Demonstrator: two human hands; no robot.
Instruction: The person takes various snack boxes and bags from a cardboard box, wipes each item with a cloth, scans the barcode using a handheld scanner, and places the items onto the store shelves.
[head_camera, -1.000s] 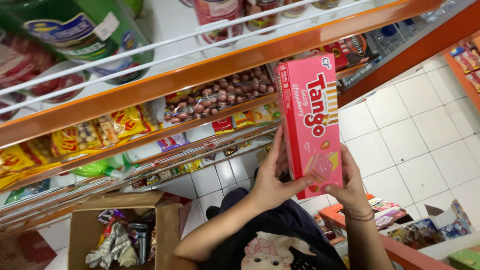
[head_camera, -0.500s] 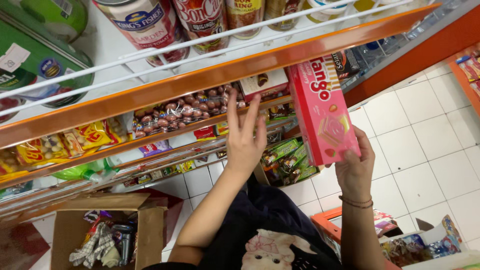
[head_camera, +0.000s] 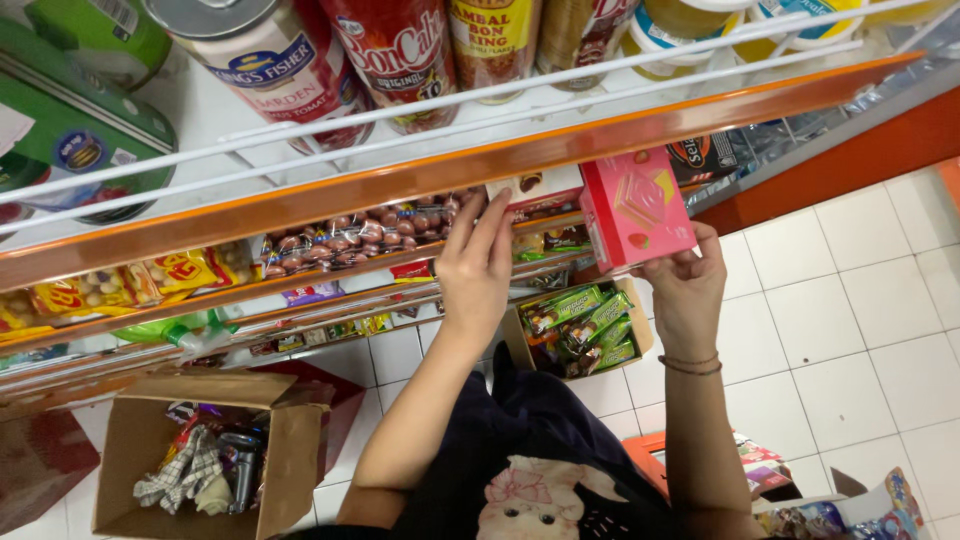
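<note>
My right hand (head_camera: 688, 290) grips the lower end of a tall pink box (head_camera: 636, 208) with wafer pictures on it. The box stands upright and its top end is hidden behind the orange shelf edge (head_camera: 480, 165). My left hand (head_camera: 476, 268) is raised with its fingers together and straight, the tips touching the packets on the shelf under that edge, next to a row of brown chocolate-ball packs (head_camera: 350, 235). It holds nothing.
Large tins and jars (head_camera: 400, 50) stand on the wire shelf above. Yellow snack bags (head_camera: 150, 280) lie at the left. A tray of green-wrapped bars (head_camera: 580, 325) sits lower down. An open cardboard box (head_camera: 215, 450) with mixed goods stands on the white tiled floor (head_camera: 850, 330).
The left hand let go of the pink box and reached to the shelf. The right hand alone pushed the box upward, so its top went behind the orange shelf edge.
</note>
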